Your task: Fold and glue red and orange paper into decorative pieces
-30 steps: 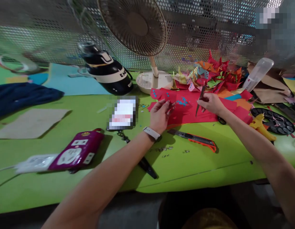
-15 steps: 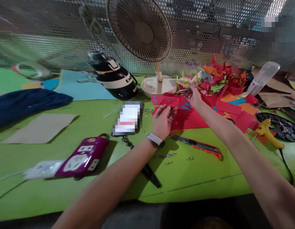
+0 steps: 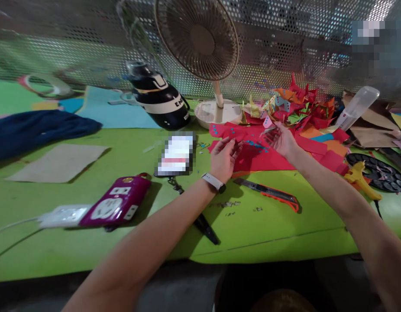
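Observation:
My left hand [image 3: 224,158], with a white-strapped watch on the wrist, rests at the left edge of the red paper sheets [image 3: 252,158]. Its fingers are curled toward the thumb, and what they pinch is too small to make out. My right hand [image 3: 281,139] hovers over the same red sheets, smeared by motion. It grips a thin metal tool [image 3: 268,130] that points left. A heap of coloured paper scraps [image 3: 293,104] lies just behind my right hand.
On the green table [image 3: 278,229] are an orange box cutter [image 3: 268,195], a black pen [image 3: 205,227], a phone [image 3: 176,154], a purple power strip [image 3: 112,207], a yellow glue gun [image 3: 361,177] and a black round tray [image 3: 377,172]. A fan [image 3: 200,39] and a black bottle [image 3: 161,99] stand behind.
My right hand went from the red paper up to the scrap heap, then drew back over the red paper. My left hand stayed at the paper's left edge.

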`<act>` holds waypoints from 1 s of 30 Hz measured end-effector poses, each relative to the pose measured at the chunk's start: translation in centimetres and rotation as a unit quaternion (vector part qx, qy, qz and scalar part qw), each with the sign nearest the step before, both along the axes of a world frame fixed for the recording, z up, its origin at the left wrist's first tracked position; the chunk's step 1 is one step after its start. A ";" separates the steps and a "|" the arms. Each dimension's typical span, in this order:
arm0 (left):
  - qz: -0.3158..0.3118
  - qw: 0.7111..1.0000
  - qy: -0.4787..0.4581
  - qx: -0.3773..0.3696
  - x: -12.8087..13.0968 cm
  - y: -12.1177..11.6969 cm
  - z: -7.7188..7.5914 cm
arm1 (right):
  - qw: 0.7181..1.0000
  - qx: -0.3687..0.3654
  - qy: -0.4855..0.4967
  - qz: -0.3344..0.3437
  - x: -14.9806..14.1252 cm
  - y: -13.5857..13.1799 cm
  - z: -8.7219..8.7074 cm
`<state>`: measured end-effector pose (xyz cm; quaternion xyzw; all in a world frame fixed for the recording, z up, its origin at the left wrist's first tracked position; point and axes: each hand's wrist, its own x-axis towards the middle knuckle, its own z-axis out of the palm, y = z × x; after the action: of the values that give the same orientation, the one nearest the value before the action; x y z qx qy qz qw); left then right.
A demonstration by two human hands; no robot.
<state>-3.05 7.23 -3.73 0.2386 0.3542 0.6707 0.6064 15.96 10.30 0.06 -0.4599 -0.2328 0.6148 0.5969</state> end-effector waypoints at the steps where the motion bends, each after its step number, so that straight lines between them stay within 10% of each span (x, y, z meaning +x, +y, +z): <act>1: -0.001 1.000 0.003 0.001 0.0 0.0 0.1 | 0.999 0.020 -0.042 -0.020 0.5 -0.5 0.3; 5: -0.019 0.999 0.027 0.010 0.0 -0.1 0.2 | 0.952 0.131 -0.268 -0.074 2.0 -2.4 1.2; 11: -0.037 0.999 0.031 0.016 -0.1 -0.2 0.3 | 0.766 0.251 -0.592 0.011 2.2 -5.9 1.3; 14: -0.037 0.999 0.031 0.006 -0.1 -0.3 0.4 | 0.720 0.238 -0.652 0.031 2.3 -6.6 0.9; 18: -0.049 0.998 0.038 0.006 -0.1 -0.5 0.6 | 0.747 0.195 -0.635 0.034 2.9 -6.3 0.4; 24: -0.046 0.997 0.054 0.008 0.0 -0.6 0.8 | 0.880 0.183 -0.438 0.014 3.6 -5.3 -1.7; 30: -0.041 0.998 0.056 0.007 0.2 -0.7 0.9 | 0.877 0.204 -0.434 0.027 3.5 -5.4 -3.4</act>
<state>-2.89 6.55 -2.81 0.2944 0.3728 0.6337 0.6105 19.47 4.87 -3.32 -0.5422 -0.6011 0.3081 0.4997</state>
